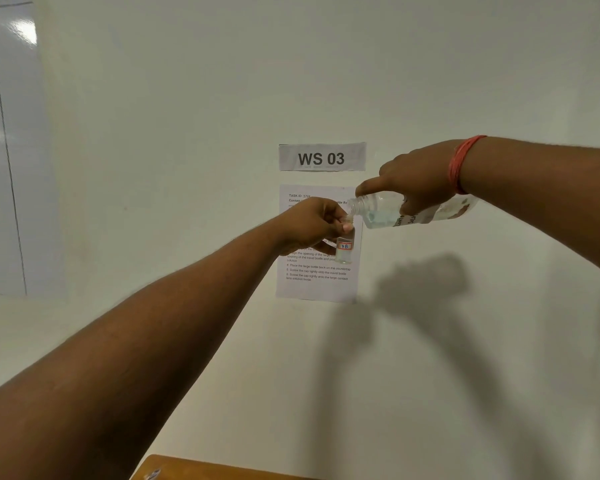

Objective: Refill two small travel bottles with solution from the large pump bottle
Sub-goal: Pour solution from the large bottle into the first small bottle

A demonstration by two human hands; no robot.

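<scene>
- The small travel bottle (344,249) is a clear, short cylinder of see-through plastic with a white label outlined in red and marked in blue; a little clear liquid sits in its bottom, and its mouth is uncapped
- It is held upright in the air in front of the wall, with a printed sheet behind it
- The large bottle (413,209) is also clear plastic, wider and rounded, with a ribbed threaded neck and no cap or pump on it; pale bluish liquid pools in its lower side near the shoulder, and a label with handwriting wraps its body
- It is tipped close to level, neck pointing left, its open mouth just above and touching or almost touching the small bottle's rim; I cannot tell which
- The left hand (312,225) reaches up on an outstretched bare forearm, fingers curled round the small bottle, thumb and fingertips pinching near its neck
- The right hand (418,178) comes in from the right, knuckles up, clasping the large bottle from above with the forefinger stretched along towards the neck; a red thread band (461,164) circles the wrist
- The wall (222,98) is smooth, matt and off-white, carrying a paper sign (322,156) reading "WS 03" above the instruction sheet (316,285)
- A brown wooden table corner (201,471) shows at the bottom edge
</scene>
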